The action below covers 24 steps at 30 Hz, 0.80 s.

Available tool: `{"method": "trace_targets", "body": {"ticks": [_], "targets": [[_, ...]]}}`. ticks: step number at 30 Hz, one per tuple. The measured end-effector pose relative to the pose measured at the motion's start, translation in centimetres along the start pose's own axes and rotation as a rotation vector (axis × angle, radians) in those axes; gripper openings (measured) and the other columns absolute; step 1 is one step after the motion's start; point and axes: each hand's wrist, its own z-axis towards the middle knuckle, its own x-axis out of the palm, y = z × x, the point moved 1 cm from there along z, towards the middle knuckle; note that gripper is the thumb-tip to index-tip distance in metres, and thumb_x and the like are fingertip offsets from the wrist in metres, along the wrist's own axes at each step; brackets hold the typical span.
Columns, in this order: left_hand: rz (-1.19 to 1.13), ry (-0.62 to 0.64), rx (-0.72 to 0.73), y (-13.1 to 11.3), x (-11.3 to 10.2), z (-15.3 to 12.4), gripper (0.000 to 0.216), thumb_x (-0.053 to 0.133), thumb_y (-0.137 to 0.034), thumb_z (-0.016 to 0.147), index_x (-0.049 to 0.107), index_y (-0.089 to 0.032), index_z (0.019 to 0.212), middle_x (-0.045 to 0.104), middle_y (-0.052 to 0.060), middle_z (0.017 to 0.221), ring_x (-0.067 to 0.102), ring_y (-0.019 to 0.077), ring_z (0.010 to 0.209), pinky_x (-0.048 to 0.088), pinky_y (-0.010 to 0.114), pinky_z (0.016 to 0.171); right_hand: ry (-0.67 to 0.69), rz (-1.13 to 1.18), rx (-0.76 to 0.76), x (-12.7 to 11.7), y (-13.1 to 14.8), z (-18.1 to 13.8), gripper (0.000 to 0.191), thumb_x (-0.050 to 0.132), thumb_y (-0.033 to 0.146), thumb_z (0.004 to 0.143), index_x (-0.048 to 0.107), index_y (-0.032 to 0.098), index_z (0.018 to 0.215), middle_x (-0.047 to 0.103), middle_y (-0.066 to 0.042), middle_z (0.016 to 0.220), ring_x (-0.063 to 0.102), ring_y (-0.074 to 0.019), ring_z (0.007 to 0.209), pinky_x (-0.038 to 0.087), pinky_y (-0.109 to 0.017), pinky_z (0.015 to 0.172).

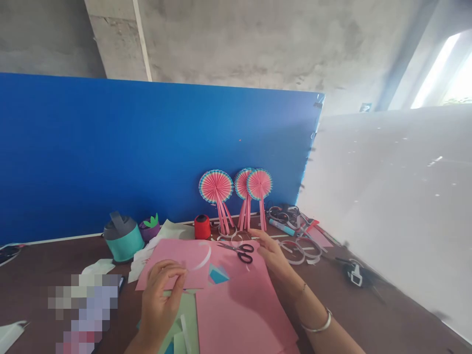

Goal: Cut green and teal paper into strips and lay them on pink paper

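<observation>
Head view, blue panel: a broad, flat blue panel [147,147] stands beyond both hands.
Brown table: a dark brown tabletop [398,319] spreads under and around the hands.
Pink sheets: a large pink paper sheet [243,314] lies between the forearms; a second pink paper sheet [165,250] lies just beyond the left fingers.
Right hand: the right hand [271,253] is loosely spread, thumb and forefinger apart, just beside the scissor handles.
Left hand: the left hand [164,290] has thumb and forefinger close together; I cannot tell whether they pinch anything.
Green paper: a pale green paper sheet [191,305] lies just right of the left hand.
Rosettes: three pink pleated-paper rosettes [216,187] with blue edges stand beyond the hands.
Scissors: black-handled metal scissors [237,250] lie between the hands, nearer the right.
White strip: a thin, curved white strip [209,254] reaches close to the left fingertips.
Blue scrap: a small blue paper piece [219,276] lies between the hands.
</observation>
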Motion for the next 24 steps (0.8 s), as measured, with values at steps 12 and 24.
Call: {"method": "trace_targets", "body": {"ticks": [12,24], "targets": [[-0.193,0.23,-0.161,-0.6,0.8,-0.6,0.02,0.059,-0.036,0.084,0.066,-0.024,0.07,0.064,0.006,0.082,0.063,0.0223,0.084,0.054,0.032,0.075,0.626,0.21,0.082,1.5,3.8,-1.3,0.01,0.064,0.025,0.075,0.071,0.021,0.082,0.071,-0.007,0.106,0.063,-0.0221,0.1,0.05,-0.036,0.087],[-0.155,0.471,-0.56,-0.2,2.9,-1.2,0.028,0.059,-0.048,0.075,0.071,-0.024,0.068,0.072,0.003,0.069,0.065,0.023,0.069,0.053,0.035,0.074,0.674,0.178,0.363,-2.1,2.0,-0.6,0.018,0.065,0.033,0.077,0.068,0.016,0.072,0.045,0.005,0.057,0.041,-0.0103,0.057,0.036,-0.024,0.057]]}}
